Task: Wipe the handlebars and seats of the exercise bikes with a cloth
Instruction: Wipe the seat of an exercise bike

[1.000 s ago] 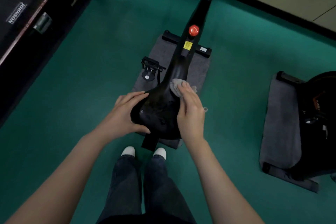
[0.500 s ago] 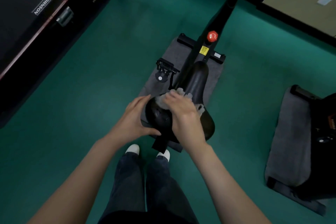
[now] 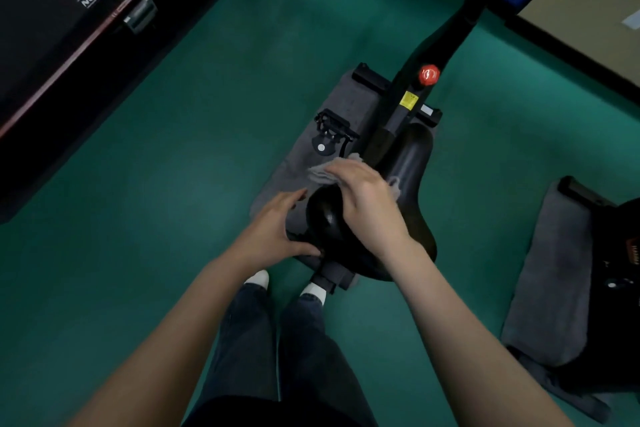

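The exercise bike [image 3: 408,94] stands on a grey mat [image 3: 346,104] on the green floor [image 3: 173,218]. Its black seat [image 3: 414,159] runs lengthwise from the wide rear near the person to the narrow nose, which points away toward the red knob [image 3: 429,74]. The left grip [image 3: 273,229], fingers loosely spread, rests against the seat's left rear edge and holds nothing. The right grip [image 3: 367,201] lies flat across the seat's middle, pressing the pale cloth [image 3: 325,172] at its left edge. Bare seat lies right and ahead of it, so a sweep that way suits the right grip.
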Available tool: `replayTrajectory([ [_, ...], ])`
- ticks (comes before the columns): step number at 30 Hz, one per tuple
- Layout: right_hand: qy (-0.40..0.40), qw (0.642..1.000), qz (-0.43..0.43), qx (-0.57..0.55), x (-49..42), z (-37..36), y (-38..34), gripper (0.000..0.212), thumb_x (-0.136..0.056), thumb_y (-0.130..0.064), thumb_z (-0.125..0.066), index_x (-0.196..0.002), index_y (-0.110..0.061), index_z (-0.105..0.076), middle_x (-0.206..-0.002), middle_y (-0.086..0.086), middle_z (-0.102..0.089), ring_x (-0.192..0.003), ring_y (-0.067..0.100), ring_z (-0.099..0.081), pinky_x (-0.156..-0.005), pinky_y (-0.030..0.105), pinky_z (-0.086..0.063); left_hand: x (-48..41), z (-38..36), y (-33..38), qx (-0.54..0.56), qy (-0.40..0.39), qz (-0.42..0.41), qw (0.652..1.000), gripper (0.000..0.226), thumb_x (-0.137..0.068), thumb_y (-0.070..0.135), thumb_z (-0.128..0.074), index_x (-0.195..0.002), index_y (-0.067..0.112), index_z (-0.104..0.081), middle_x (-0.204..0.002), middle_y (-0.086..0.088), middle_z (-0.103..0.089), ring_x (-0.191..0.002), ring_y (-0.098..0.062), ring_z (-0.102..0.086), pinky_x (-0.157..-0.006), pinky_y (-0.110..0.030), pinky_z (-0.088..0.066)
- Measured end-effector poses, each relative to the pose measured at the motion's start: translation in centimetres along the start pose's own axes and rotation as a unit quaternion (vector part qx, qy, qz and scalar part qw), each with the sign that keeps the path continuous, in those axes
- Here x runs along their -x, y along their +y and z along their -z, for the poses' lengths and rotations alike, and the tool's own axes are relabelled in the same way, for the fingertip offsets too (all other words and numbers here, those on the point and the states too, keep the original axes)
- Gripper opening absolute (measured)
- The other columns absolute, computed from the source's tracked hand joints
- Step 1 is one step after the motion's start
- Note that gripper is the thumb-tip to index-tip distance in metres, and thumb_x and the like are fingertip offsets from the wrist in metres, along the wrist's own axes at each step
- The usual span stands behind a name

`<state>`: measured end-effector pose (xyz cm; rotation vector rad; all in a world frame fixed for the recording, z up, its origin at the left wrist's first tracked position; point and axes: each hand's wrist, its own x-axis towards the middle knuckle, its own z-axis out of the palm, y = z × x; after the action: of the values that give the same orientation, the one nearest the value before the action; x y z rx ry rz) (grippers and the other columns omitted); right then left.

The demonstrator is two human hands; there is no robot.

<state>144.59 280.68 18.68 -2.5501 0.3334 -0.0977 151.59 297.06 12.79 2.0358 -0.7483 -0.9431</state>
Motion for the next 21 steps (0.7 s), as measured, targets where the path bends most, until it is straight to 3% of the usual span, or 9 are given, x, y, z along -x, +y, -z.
replayTrajectory([
  [2,-0.099,0.992,0.036,0.063,-1.2,-0.7,-0.5,0.040,-0.078,0.010,-0.049,-0.110,-0.007,-0.066,-0.109,0.010,-0.067,-0.109,0.028,-0.058,-0.098,0.037,-0.040,0.2,0.3,-0.6,0.005,0.001,0.012,1.000,0.104,-0.056,0.030,-0.089,-0.143,0.012,-0.034,-0.135,-0.002,-0.043,-0.124,-0.014,-0.041,-0.104,-0.023,-0.030],
  [5,-0.154,0.981,0.087,0.084,-1.2,-0.9,-0.6,0.039,-0.079,0.011,-0.048,-0.108,-0.008,-0.066,-0.111,0.007,-0.066,-0.112,0.026,-0.056,-0.101,0.036,-0.036,0.5,1.1,-1.5,0.004,-0.002,0.024,1.000,0.100,-0.058,0.028,-0.089,-0.142,0.015,-0.035,-0.137,-0.002,-0.043,-0.126,-0.015,-0.041,-0.103,-0.021,-0.029],
  [10,-0.142,0.975,0.168,0.013,1.5,0.5,-0.8,0.043,-0.072,0.022,-0.056,-0.102,-0.006,-0.070,-0.113,0.008,-0.069,-0.120,0.023,-0.057,-0.104,0.039,-0.040,0.4,2.2,-1.9,0.004,-0.017,0.027,0.999,0.101,-0.060,0.029,-0.087,-0.144,0.019,-0.033,-0.139,-0.001,-0.042,-0.125,-0.013,-0.043,-0.104,-0.025,-0.034],
  [15,-0.160,0.959,0.232,0.041,4.1,1.4,0.0,0.040,-0.077,0.017,-0.056,-0.109,-0.003,-0.068,-0.119,0.009,-0.066,-0.123,0.023,-0.055,-0.107,0.039,-0.038,-0.2,1.5,-0.7,0.012,-0.042,-0.010,0.999,0.096,-0.064,0.027,-0.086,-0.144,0.029,-0.032,-0.141,0.005,-0.039,-0.125,-0.010,-0.042,-0.105,-0.031,-0.038],
  [19,-0.151,0.960,0.231,0.054,6.7,2.5,1.2,0.038,-0.081,0.014,-0.049,-0.110,-0.002,-0.067,-0.129,0.008,-0.061,-0.129,0.021,-0.049,-0.109,0.039,-0.036,-0.6,0.2,0.0,0.033,-0.051,-0.037,0.997,0.097,-0.063,0.028,-0.085,-0.144,0.030,-0.032,-0.139,0.008,-0.037,-0.128,-0.006,-0.038,-0.111,-0.036,-0.034],
  [21,-0.129,0.971,0.196,0.043,8.4,3.1,2.1,0.040,-0.079,0.018,-0.049,-0.110,-0.001,-0.067,-0.130,0.008,-0.060,-0.130,0.020,-0.048,-0.107,0.042,-0.038,-0.6,-0.2,0.0,0.042,-0.048,-0.036,0.997,0.102,-0.059,0.039,-0.086,-0.144,0.032,-0.030,-0.138,0.011,-0.036,-0.128,-0.005,-0.036,-0.112,-0.037,-0.032],
])
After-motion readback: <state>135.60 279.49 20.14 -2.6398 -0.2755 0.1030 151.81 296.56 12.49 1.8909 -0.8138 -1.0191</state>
